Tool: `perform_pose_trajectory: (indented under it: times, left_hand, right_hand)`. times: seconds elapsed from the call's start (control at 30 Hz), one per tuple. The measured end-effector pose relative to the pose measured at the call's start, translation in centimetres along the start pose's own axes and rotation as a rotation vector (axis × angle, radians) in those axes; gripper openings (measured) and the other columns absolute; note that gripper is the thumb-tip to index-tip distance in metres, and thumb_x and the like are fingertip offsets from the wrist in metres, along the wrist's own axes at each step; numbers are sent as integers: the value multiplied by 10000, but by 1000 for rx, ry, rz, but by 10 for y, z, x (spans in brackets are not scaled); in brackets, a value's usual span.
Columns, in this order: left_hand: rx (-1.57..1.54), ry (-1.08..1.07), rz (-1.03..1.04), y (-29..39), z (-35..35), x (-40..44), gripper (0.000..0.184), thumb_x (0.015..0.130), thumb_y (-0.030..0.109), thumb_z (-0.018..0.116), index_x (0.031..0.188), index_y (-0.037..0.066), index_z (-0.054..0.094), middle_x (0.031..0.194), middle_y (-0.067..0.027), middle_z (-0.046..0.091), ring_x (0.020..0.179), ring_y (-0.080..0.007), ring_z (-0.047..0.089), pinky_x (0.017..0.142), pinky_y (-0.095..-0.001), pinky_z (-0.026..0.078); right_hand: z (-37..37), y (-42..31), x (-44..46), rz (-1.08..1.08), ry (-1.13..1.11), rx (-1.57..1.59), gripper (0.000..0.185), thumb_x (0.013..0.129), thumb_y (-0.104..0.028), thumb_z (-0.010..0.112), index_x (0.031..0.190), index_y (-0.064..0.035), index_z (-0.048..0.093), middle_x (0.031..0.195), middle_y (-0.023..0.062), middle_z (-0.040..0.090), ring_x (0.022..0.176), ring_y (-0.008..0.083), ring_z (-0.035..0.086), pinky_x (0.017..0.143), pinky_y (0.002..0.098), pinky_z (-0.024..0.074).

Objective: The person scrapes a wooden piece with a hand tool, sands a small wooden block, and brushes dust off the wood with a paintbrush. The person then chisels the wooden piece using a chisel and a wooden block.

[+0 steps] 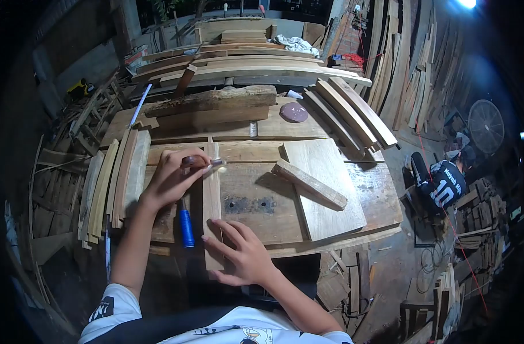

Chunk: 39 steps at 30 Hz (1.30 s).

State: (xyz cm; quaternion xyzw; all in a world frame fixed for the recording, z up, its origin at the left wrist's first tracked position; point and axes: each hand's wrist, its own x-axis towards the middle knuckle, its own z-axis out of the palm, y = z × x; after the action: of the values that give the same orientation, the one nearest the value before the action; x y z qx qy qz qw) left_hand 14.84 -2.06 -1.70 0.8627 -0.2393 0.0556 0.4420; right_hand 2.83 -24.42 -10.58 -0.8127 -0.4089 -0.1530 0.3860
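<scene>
Workbench [259,192] clutter is filling the shop, with lumber lying beyond both hands. Left hand [173,176] is curling tightly around a small brown tool [192,161] (can't tell what kind), holding it over the far part of a narrow wood strip [212,200]. Right hand [244,255] is resting with fingers loosely spread across the strip's near end, probably bracing it against shifting. Blue-handled tool [186,229] is lying just nearside of the left hand, likely for easy reach; a pale board [339,172] is sitting beyond and right of the right hand, with a block [310,184] lying across it.
</scene>
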Motion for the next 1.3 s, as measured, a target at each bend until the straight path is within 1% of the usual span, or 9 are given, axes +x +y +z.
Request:
perform_pose_trajectory:
  times: [0.2, 0.3, 0.47, 0.6, 0.7, 0.77, 0.93, 1.17, 1.3]
  left_hand:
    - [-117, -501, -89, 58, -18, -5, 159, 863, 57, 812, 986, -3, 730, 923, -58, 754, 881, -108, 702, 843, -299, 581]
    - [-164, -514, -110, 48, -18, 7, 176, 863, 81, 819, 989, -4, 731, 915, -47, 747, 884, -100, 688, 845, -302, 576]
    - [284, -5, 154, -26, -6, 34, 178, 879, 116, 794, 1019, 28, 726, 930, -92, 740, 796, -161, 691, 698, -310, 542]
    - [58, -493, -25, 51, -5, 23, 186, 865, 75, 791, 1023, 7, 721, 891, -89, 745, 843, -185, 727, 775, -357, 590]
    - [-111, -617, -8, 52, -6, 16, 202, 853, 74, 806, 1026, 9, 725, 917, -78, 750, 901, -141, 715, 815, -343, 589]
    - [-96, -596, -52, 33, -13, 26, 206, 853, 113, 821, 1018, 27, 732, 933, -64, 752, 899, -126, 705, 807, -305, 577]
    - [32, 6, -1, -12, -14, 50, 152, 893, 83, 784, 1030, 34, 741, 984, -40, 761, 911, -105, 708, 823, -295, 581]
    - [-106, -374, -10, 39, -18, 14, 163, 885, 45, 788, 1021, -17, 722, 961, -59, 748, 910, -113, 706, 837, -292, 596]
    - [-205, -256, -73, 39, -26, 0, 159, 882, 57, 791, 1018, -1, 732, 981, -70, 754, 927, -124, 717, 829, -281, 592]
  right_hand:
    - [4, 1, -4, 5, 23, -19, 711, 812, -469, 703, 1425, -130, 581, 1482, 214, 477, 1222, 420, 532, 1045, 515, 469]
    - [0, 0, -1, -2, 2, -6, 707, 806, -464, 705, 1415, -127, 589, 1469, 210, 486, 1200, 411, 538, 1034, 511, 475]
    - [1, -1, -2, -6, 23, -12, 733, 752, -441, 750, 1414, -162, 601, 1494, 192, 480, 1143, 401, 569, 1004, 493, 495]
    - [1, -1, -1, 20, 1, -1, 729, 759, -451, 748, 1418, -175, 600, 1471, 187, 487, 1112, 381, 571, 989, 481, 493]
    - [1, -2, -1, 27, -13, -45, 733, 772, -469, 742, 1434, -195, 588, 1461, 181, 476, 1089, 360, 565, 976, 470, 483]
    - [-2, -3, 3, 23, -35, -49, 745, 781, -481, 739, 1453, -208, 572, 1465, 183, 463, 1080, 350, 560, 980, 465, 469]
    - [-4, -6, 6, 46, -90, -49, 762, 802, -493, 734, 1488, -223, 541, 1484, 185, 431, 1070, 341, 548, 994, 457, 439]
    - [-7, -13, 14, 61, -182, -127, 750, 825, -519, 727, 1467, -184, 533, 1513, 232, 355, 1185, 405, 492, 1042, 500, 413]
    - [7, -8, 10, 57, -170, -66, 695, 843, -513, 736, 1390, -123, 554, 1521, 249, 336, 1310, 478, 409, 1126, 586, 353]
